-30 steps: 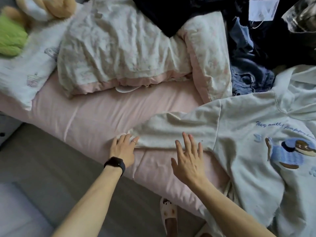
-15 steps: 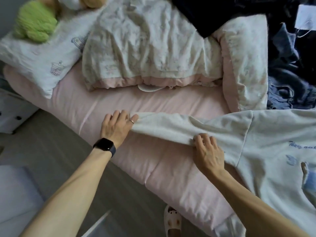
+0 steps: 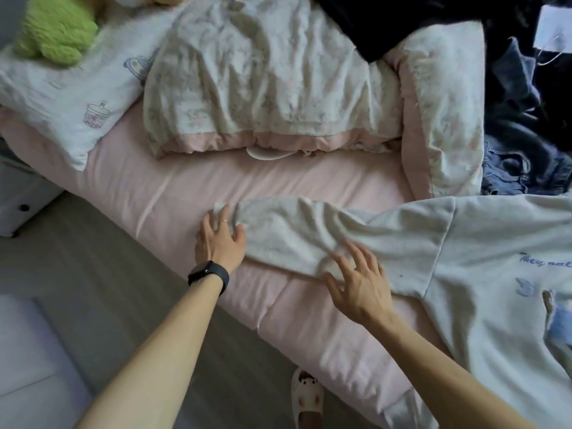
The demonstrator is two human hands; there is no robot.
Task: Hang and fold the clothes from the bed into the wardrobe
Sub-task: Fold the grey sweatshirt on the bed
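Note:
A pale grey-white sweatshirt with a blue cartoon print lies face up on the pink bed sheet, one sleeve stretched out to the left. My left hand, with a ring and a black wrist band, rests on the cuff end of that sleeve, fingers fairly straight. My right hand has its fingers spread and lies over the sleeve's lower edge near the shoulder. Neither hand grips the cloth.
A crumpled floral duvet lies behind the sleeve. Dark garments and jeans are piled at the back right. A printed pillow and a green plush toy sit at the left. The grey floor and a slipper are below.
My right hand has let go of its curled hold on the sleeve and now lies spread a little lower. My left hand stays at the cuff.

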